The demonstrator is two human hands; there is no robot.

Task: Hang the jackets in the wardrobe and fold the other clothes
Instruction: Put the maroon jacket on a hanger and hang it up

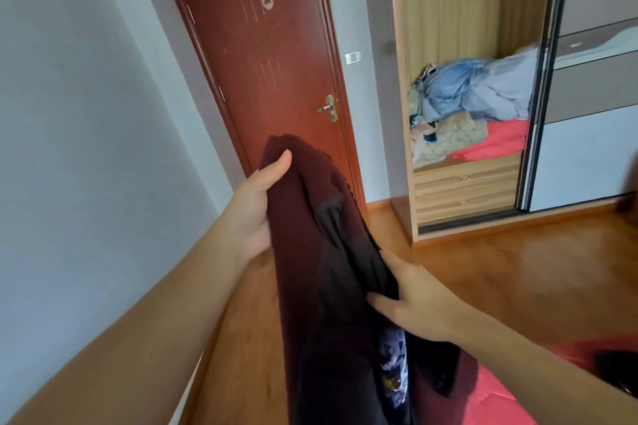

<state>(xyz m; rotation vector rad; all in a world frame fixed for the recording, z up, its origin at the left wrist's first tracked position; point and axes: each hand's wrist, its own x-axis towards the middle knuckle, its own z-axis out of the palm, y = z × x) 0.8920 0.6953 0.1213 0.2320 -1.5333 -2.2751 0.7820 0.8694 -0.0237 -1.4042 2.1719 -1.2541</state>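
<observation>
Left hand (257,203) clamped on the maroon garment's (321,286) top. Right hand (411,300) pinching its dark lining, wardrobe (462,183) open behind

Open floor (500,272) toward one o'clock — wardrobe (466,183) shelf there heaped with bedding (483,93); closed door (272,72) at twelve.

Left hand (257,197) grips the upper edge of a dark maroon knitted garment (310,269), thumb on the front. Right hand (411,300) pinches a fold of its black inner lining lower down. Garment hangs between both hands over an orange wooden floor (518,272). Behind: closed reddish-brown wooden door (269,72); light wooden wardrobe (466,183), open, holding heaped blue and pink bedding (483,93).
</observation>
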